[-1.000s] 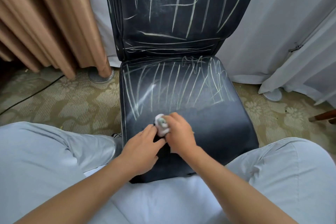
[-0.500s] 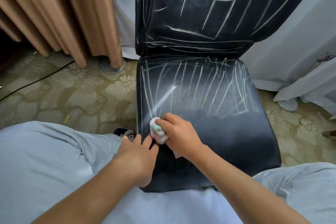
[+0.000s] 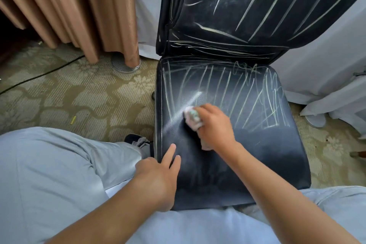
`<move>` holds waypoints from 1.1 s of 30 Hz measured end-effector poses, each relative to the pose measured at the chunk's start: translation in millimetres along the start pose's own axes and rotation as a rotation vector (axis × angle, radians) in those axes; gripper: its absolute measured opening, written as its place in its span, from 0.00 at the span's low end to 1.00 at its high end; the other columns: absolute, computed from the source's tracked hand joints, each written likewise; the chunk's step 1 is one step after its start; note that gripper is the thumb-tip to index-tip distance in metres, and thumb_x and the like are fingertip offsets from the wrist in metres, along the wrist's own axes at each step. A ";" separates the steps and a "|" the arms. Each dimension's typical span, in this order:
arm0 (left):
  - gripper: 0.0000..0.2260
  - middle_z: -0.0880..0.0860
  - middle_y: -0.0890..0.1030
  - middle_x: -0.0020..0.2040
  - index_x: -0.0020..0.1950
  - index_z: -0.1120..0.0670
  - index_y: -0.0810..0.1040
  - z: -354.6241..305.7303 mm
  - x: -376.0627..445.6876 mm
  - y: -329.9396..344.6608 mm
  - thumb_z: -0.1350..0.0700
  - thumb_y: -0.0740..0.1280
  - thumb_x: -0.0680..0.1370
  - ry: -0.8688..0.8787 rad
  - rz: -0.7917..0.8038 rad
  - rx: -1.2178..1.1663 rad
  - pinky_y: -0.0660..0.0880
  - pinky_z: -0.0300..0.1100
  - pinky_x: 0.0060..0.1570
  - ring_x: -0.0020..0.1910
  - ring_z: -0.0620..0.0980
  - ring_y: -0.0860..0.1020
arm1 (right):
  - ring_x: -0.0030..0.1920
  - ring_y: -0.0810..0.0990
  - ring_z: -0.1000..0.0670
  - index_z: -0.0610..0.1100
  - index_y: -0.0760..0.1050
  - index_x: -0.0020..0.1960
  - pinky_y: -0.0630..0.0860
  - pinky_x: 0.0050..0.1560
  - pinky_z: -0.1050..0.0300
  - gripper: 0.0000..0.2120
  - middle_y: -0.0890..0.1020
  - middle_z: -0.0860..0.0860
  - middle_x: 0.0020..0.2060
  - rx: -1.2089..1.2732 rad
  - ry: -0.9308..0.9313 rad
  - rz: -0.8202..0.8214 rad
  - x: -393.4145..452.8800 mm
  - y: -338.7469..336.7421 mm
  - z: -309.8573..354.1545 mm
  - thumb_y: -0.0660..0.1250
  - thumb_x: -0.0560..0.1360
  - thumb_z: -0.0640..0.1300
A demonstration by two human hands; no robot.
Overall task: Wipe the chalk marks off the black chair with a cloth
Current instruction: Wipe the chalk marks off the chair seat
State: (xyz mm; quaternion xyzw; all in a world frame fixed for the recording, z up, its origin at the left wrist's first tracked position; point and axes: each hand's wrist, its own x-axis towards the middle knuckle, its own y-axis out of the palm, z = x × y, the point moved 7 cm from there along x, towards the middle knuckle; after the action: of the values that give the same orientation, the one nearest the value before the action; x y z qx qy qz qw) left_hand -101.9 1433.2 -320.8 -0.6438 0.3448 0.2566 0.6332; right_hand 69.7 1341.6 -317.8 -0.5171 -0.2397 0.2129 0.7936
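We sit facing the black chair [image 3: 247, 154], our knees either side of its front edge. Our right hand [image 3: 215, 125] grips a bunched cloth [image 3: 193, 118] and presses it onto the seat, roughly mid-depth and toward the seat's left side. The wad is longer than wide: its long axis runs from the pale, green-smudged tip poking out past our fingertips, up and to the left, back under the palm to a tail that shows near the wrist. A shiny streak on the leather lies just beyond that tip, slanting further up and away.

Our left hand [image 3: 158, 178] lies flat and relaxed on the near left corner of the seat, fingers straight and pointing away from us, holding nothing (its thumb is hidden from us).

Chalk marks [image 3: 243, 95] cover the seat beyond and to the right of the right hand, mostly long strokes running front to back, denser near the right edge; more cross the backrest [image 3: 257, 6]. The seat between our two hands and toward us is dark and largely unmarked. The seat's left edge runs just outside the left hand; past it lie patterned carpet [image 3: 79, 101] and a brown curtain [image 3: 79, 10].
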 end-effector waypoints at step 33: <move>0.31 0.58 0.60 0.84 0.83 0.53 0.64 -36.4 72.6 -24.4 0.47 0.52 0.80 0.036 -0.839 -0.054 0.55 0.70 0.76 0.82 0.64 0.57 | 0.52 0.76 0.43 0.51 0.71 0.68 0.75 0.38 0.51 0.20 0.75 0.51 0.55 -0.285 0.325 0.019 -72.0 -46.8 -81.2 0.66 0.78 0.55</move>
State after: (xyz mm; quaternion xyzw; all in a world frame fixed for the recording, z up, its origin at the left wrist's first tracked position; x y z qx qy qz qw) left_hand -41.2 1387.5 -358.4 -0.7490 0.0567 -0.0258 0.6597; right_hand 65.5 1223.6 -314.6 -0.6540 -0.1315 0.0983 0.7385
